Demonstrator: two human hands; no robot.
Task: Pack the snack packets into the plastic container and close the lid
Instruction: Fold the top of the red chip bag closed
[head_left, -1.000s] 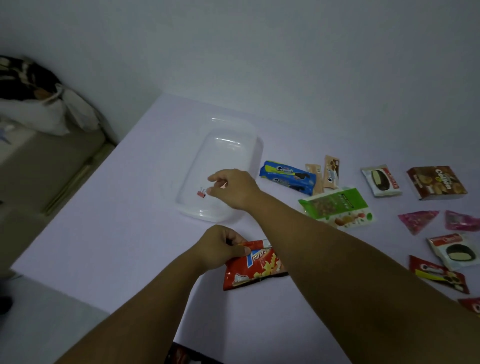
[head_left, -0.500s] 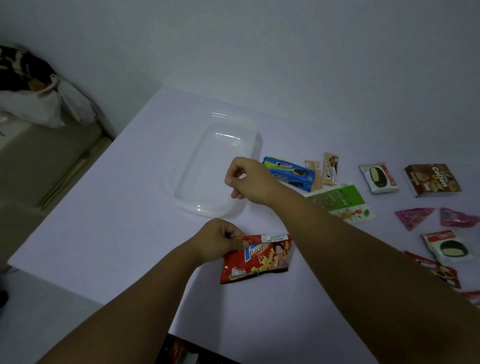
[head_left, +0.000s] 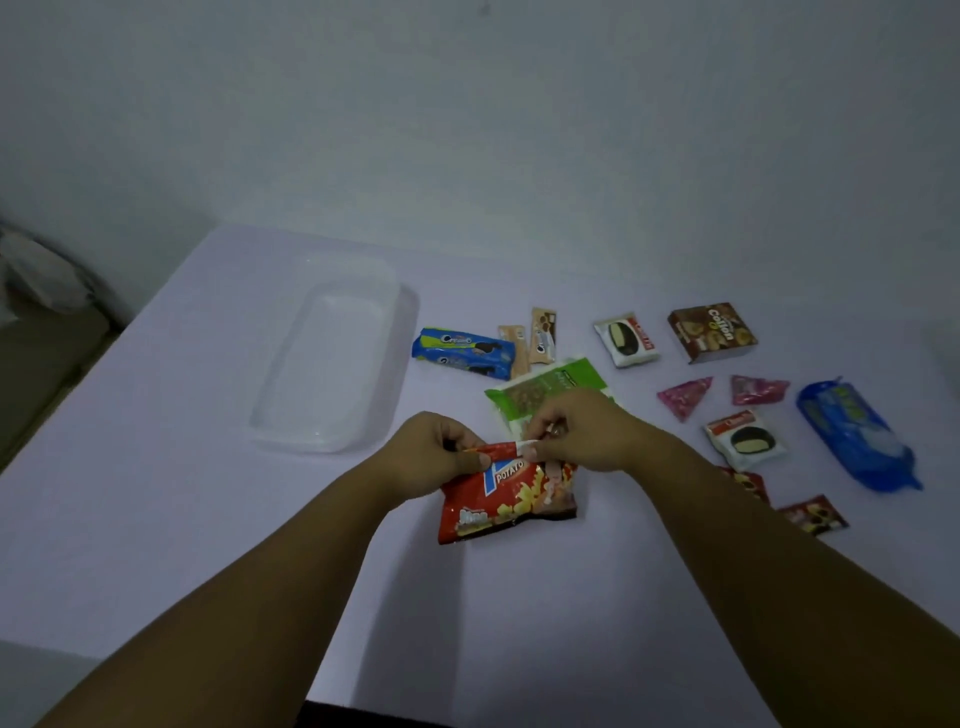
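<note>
A red potato snack packet (head_left: 506, 496) hangs just above the table in front of me. My left hand (head_left: 434, 449) pinches its top left corner and my right hand (head_left: 584, 428) pinches its top right edge. The clear plastic container (head_left: 332, 364) lies open and empty to the left of the hands. Other packets lie to the right: a blue cookie pack (head_left: 462, 352), a green pack (head_left: 545, 387) partly hidden behind my right hand, a brown box (head_left: 711, 332), and a large blue pack (head_left: 857, 434). No lid can be made out.
The table (head_left: 156, 519) is covered in pale cloth; its left edge drops to the floor. Two small brown sachets (head_left: 530, 340), two white pie packets (head_left: 626, 340), pink triangular packets (head_left: 685, 397) and small dark red packets (head_left: 813, 514) lie scattered at the right. A wall rises behind.
My right hand left the container and came back to take hold of the red packet's top right edge. The view shifted to the right, showing more packets.
</note>
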